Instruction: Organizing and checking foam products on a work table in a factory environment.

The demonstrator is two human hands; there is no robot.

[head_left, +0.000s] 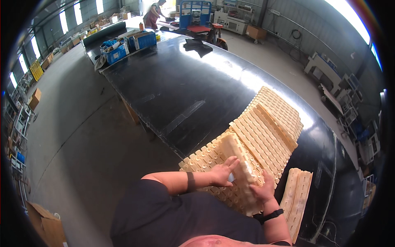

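Observation:
Spread along the table's near right edge is a cream plastic slatted belt (263, 136), made of rows of slotted links with round knobs on the near part. A raised fold or strip (240, 154) of the same cream plastic, partly shiny, stands up across it near my body. My left hand (223, 173) lies against this strip's left side, fingers forward, with a small pale piece (231, 178) showing between fingers and thumb; its kind is unclear. On the strip's right side, my right hand (265, 188) grips the edge between thumb and fingers.
A separate cream slatted piece (297, 199) lies right of my right forearm on the black table (164, 88). Farther off are blue boxes (117, 52), a dark roll (104, 33) and black flat pieces (198, 47). Another person (154, 15) works at the back. A cardboard box (46, 222) stands lower left.

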